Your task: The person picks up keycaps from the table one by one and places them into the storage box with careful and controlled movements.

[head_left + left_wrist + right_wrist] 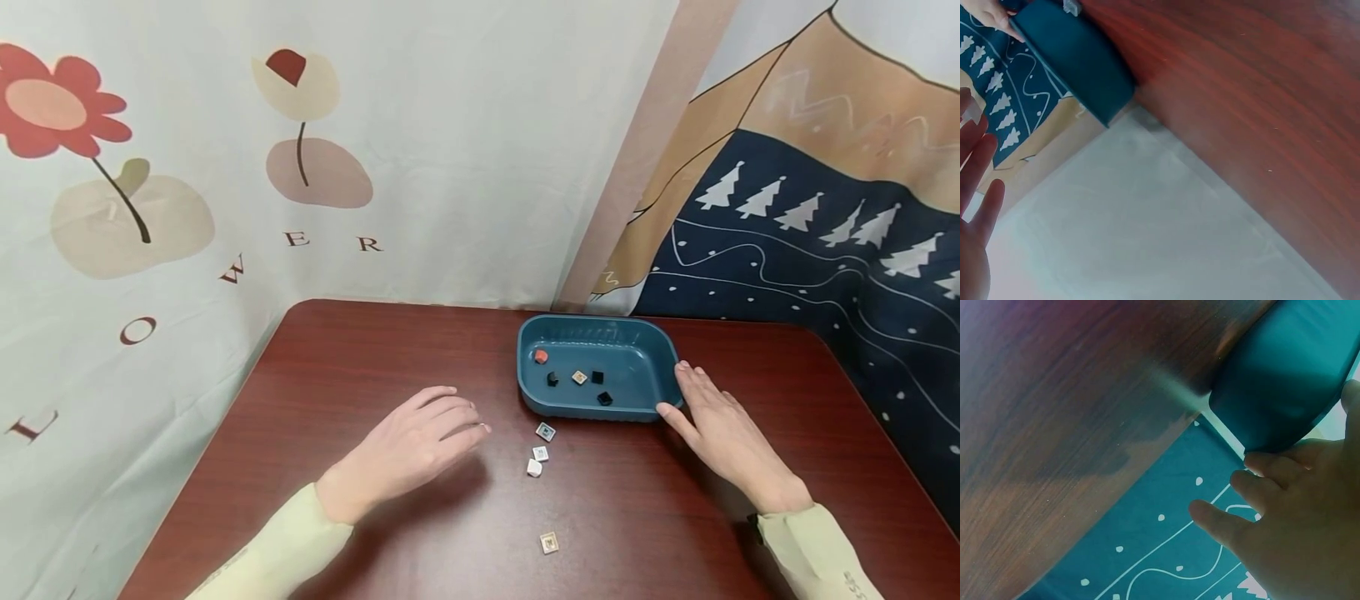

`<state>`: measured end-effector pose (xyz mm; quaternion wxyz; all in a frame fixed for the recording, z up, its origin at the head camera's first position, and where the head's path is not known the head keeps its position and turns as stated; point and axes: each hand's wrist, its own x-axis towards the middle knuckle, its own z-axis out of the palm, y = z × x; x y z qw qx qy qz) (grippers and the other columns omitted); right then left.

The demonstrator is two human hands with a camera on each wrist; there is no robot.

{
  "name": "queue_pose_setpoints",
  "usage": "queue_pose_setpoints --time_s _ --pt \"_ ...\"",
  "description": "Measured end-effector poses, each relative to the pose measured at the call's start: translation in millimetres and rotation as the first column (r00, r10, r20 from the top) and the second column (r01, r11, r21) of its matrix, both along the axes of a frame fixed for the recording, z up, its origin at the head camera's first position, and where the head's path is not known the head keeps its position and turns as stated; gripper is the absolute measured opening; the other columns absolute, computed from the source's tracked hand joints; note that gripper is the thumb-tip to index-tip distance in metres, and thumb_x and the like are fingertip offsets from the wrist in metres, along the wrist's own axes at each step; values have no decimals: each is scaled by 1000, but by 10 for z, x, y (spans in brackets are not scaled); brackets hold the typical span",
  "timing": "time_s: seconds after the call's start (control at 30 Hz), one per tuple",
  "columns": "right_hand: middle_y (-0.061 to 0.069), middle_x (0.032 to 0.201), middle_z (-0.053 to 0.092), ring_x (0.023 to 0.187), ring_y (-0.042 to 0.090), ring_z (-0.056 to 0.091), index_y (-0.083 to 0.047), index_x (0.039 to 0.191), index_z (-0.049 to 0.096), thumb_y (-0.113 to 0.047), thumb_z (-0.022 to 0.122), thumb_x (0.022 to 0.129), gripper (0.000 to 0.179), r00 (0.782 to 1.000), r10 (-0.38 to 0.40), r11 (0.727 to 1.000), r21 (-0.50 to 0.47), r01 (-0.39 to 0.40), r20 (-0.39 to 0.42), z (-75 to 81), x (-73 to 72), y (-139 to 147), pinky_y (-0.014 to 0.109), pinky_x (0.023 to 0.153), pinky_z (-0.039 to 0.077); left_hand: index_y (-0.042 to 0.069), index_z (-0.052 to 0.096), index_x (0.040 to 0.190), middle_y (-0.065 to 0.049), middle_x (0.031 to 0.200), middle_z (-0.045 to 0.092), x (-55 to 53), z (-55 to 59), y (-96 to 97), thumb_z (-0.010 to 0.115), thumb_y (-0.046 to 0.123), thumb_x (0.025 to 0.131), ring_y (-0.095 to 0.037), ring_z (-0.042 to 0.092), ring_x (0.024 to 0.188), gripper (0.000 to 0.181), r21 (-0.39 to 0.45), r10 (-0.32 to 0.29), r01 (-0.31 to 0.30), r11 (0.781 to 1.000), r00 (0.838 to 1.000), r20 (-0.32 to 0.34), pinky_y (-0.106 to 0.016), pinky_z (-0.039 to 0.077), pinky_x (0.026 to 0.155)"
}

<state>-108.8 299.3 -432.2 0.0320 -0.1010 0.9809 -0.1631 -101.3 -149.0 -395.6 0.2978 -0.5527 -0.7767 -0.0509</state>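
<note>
My left hand (417, 447) hovers over the table left of the loose keycaps. In the left wrist view, a small pale piece, seemingly a keycap (972, 112), sits pinched at its fingertips; the head view hides it. My right hand (720, 433) rests with extended fingers against the right end of a blue tray (637, 412), thumb at the near corner. Inside the tray lie a red keycap (541, 357), a cream keycap (579, 377) and several black keycaps (597, 377). Before it are a grey-blue keycap (546, 432), two white keycaps (540, 453) and a cream keycap (549, 543).
The tray stands near the back edge of a dark red-brown wooden table (360, 358). Behind hangs a pale curtain (465, 167) with flower prints. A navy and tan printed cloth (795, 250) hangs at the back right.
</note>
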Motion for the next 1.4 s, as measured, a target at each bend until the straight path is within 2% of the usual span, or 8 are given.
queue_pose_setpoints --time_s 0.17,0.37,0.57,0.63,0.77,1.03,1.23,1.4 --pt "28 167 20 152 51 19 5 162 19 -55 49 106 88 1000 -2 1000 6 2 2 6 -4 2 74 113 23 10 72 110 -2 106 67 -39 47 88 46 7 106 -20 64 100 26 67 -9 9 998 1000 -6 -46 49 105" --pt "28 167 20 152 52 19 5 162 19 -55 49 106 88 1000 -2 1000 7 2 3 17 -5 -3 74 113 23 11 74 109 -2 105 69 -144 102 197 64 12 102 -19 65 100 12 142 -27 28 990 1000 -10 -43 50 103" --pt "27 167 20 152 51 19 5 162 20 -54 50 106 87 1000 2 1000 1 -2 -2 -2 -11 -27 74 113 22 8 77 107 -3 102 72 -278 108 303 62 22 106 -21 67 95 21 285 -96 93 954 995 -4 -41 54 96" --pt "27 167 21 152 50 19 5 162 20 -54 51 106 87 1000 4 1000 4 -4 -8 -9 -15 -34 74 113 23 7 78 106 -3 100 72 -315 102 335 61 23 106 -21 67 94 23 310 -109 105 945 994 -4 -41 54 94" --pt "27 166 21 152 50 20 6 161 21 -54 51 106 87 1000 4 1000 6 -4 -12 -16 -17 -41 74 113 23 8 78 106 -2 101 72 -365 97 402 65 24 105 -20 68 96 21 314 -104 97 944 995 4 -41 54 96" --pt "28 166 21 152 51 20 6 161 21 -53 51 106 86 1000 6 1000 9 -6 -13 -9 -15 -37 73 113 23 9 78 107 0 102 73 -443 107 541 79 21 93 -18 68 98 18 343 -94 74 936 995 42 -37 52 97" --pt "28 166 22 152 51 20 6 161 21 -53 52 105 87 1000 0 1000 14 1 -17 -1 -6 -21 73 113 24 10 78 105 1 102 72 -542 65 619 80 23 93 -17 67 98 18 347 -57 25 937 995 81 -35 51 97" --pt "27 166 23 152 50 21 6 161 22 -54 52 105 87 1000 -6 1000 13 6 -26 -3 5 -8 73 114 24 10 78 106 0 103 73 -631 13 671 80 25 92 -18 66 98 20 336 -43 9 942 995 95 -35 51 96"
